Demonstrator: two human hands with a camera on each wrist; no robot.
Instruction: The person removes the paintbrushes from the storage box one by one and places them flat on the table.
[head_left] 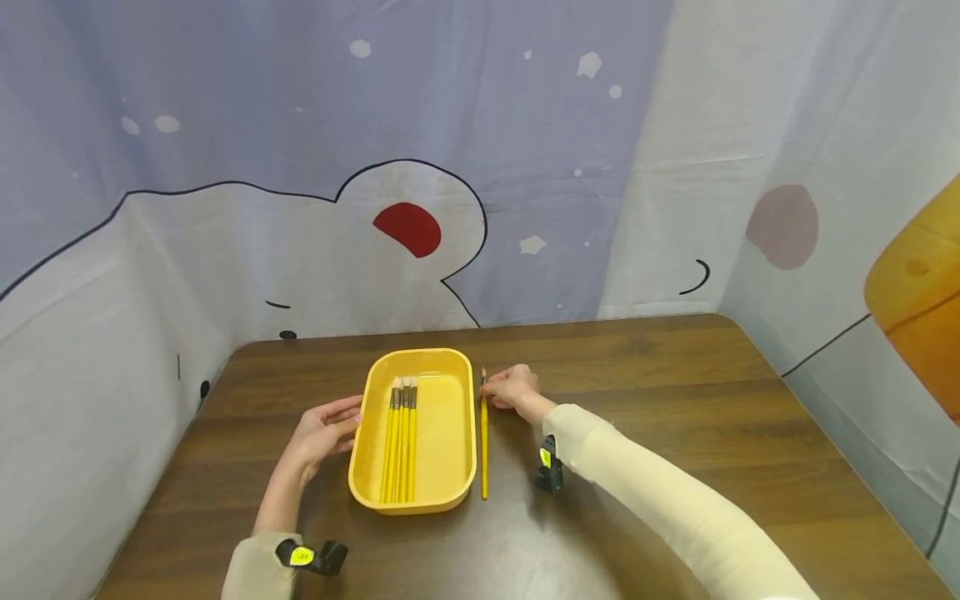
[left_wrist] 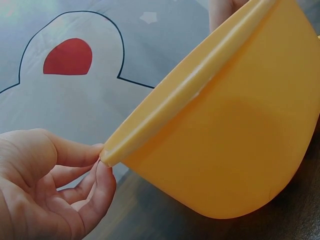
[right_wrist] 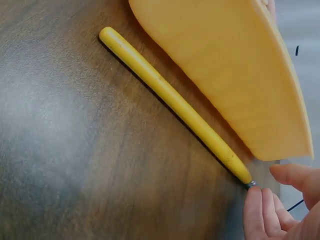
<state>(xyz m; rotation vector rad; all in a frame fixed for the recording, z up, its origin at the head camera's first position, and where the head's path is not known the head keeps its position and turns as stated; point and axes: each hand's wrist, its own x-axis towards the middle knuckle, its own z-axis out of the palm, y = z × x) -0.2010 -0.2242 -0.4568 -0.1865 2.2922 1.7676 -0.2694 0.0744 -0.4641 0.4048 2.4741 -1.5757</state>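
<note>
Head view: right hand (head_left: pixel 512 387) pinches the loose brush (head_left: pixel 483 442) tip, just right of the tray (head_left: pixel 457 467); left hand (head_left: pixel 324 429), grip spread, touches the tray's left rim.

Even, soft indoor light from above; the table (head_left: pixel 675 400) shows a pale sheen near the bottom edge. Shadows are faint and short. The head view is sharp, bowed at its edges. Both wrist views are close, the tray (left_wrist: pixel 230 150) slightly soft
</note>
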